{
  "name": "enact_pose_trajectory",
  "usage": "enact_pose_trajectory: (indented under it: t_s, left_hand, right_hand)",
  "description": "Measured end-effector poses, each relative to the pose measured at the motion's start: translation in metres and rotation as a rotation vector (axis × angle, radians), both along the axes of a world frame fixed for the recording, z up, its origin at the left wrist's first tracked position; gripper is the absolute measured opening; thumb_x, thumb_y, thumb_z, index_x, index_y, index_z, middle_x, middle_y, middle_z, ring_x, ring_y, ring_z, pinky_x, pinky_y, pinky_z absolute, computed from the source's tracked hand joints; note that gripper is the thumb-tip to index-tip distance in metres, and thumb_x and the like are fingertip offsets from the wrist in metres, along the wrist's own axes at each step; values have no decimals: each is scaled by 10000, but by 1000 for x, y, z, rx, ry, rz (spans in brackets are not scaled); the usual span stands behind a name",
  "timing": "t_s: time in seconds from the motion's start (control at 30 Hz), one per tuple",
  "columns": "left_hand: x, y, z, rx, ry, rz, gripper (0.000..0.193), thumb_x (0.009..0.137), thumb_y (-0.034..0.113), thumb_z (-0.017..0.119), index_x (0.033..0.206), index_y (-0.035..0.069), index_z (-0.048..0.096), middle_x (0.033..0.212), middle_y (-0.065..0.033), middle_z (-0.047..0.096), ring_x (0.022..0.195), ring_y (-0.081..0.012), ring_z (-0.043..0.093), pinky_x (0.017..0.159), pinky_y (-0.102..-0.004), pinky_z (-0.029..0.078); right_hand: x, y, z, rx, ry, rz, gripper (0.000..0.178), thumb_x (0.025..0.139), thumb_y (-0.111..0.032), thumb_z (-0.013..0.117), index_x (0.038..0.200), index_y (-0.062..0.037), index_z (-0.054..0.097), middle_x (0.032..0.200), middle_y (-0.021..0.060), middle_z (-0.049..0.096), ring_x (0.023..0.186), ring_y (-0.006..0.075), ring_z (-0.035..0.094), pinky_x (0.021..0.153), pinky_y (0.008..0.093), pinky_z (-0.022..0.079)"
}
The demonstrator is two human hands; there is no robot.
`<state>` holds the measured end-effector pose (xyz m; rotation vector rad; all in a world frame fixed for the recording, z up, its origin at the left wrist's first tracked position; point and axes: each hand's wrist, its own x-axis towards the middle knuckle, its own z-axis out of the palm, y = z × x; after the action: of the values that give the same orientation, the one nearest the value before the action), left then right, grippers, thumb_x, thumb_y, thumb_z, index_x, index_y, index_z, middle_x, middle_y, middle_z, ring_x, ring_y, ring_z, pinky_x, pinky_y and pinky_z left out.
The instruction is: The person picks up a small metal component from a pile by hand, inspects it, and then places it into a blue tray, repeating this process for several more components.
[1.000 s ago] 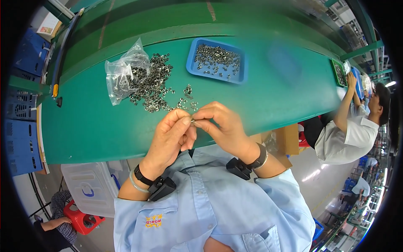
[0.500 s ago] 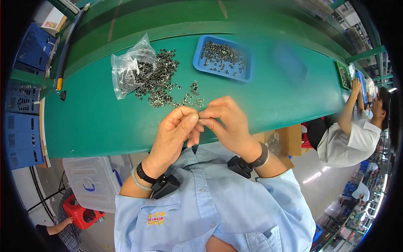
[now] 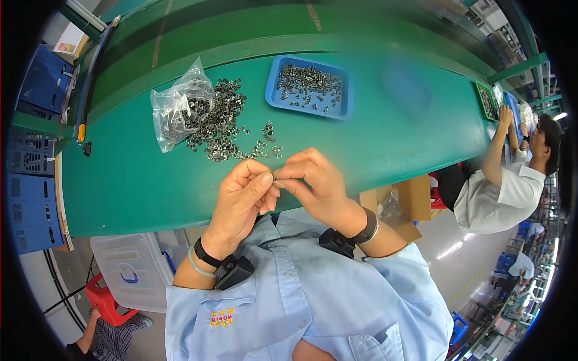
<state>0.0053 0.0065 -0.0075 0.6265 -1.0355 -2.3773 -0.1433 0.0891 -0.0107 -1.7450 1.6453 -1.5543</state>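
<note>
Pinching one small metal clip [image 3: 274, 178], left hand [image 3: 244, 201] and right hand [image 3: 318, 183] meet over the table edge [image 3: 180, 224].

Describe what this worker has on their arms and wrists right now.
Both hands are bare, left hand and right hand. The light blue shirt has short sleeves and a small yellow embroidered mark on the chest. The left wrist carries a black strap with a black box-shaped device and a pale bangle. The right wrist has a like black device and a thin silver bangle.
</note>
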Motion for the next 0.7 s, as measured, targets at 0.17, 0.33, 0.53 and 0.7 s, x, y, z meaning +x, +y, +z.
enact_pose_trajectory:
  t_s: [0.17, 0.33, 0.53, 0.7]
  left_hand:
    - [-1, 2, -6, 24, 127, 2, 153, 919, 201, 590, 886, 59, 543, 737, -40, 607, 567, -80, 536, 471, -189, 397]
    - [-1, -4, 2, -96, -66, -6, 140, 931, 190, 568, 899, 56, 542, 735, -35, 597, 566, -76, 530, 477, -188, 389]
    - [1, -5, 17, -82, -57, 4, 156, 948, 203, 539, 926, 49, 540, 748, -47, 592, 566, -89, 519, 474, -211, 383]
    - [1, -2, 8, 181, 153, -79, 175, 946, 225, 541, 929, 50, 530, 765, -61, 606, 556, -109, 506, 471, -239, 374]
  right_hand:
    - [2, 1, 0, -7, -79, 22, 181, 750, -47, 711, 905, -93, 627, 876, 44, 589, 803, 210, 581, 663, 309, 475]
    - [-7, -5, -2, -46, 115, -11, 177, 751, -32, 704, 899, -88, 624, 882, 44, 591, 802, 212, 583, 663, 308, 477]
    - [-9, -9, 5, -54, 104, 11, 167, 753, -33, 705, 890, -82, 623, 870, 50, 621, 811, 211, 588, 674, 304, 475]
    - [-2, -7, 5, -54, -198, 77, 151, 762, -38, 704, 884, -77, 625, 859, 50, 638, 799, 203, 588, 685, 301, 470]
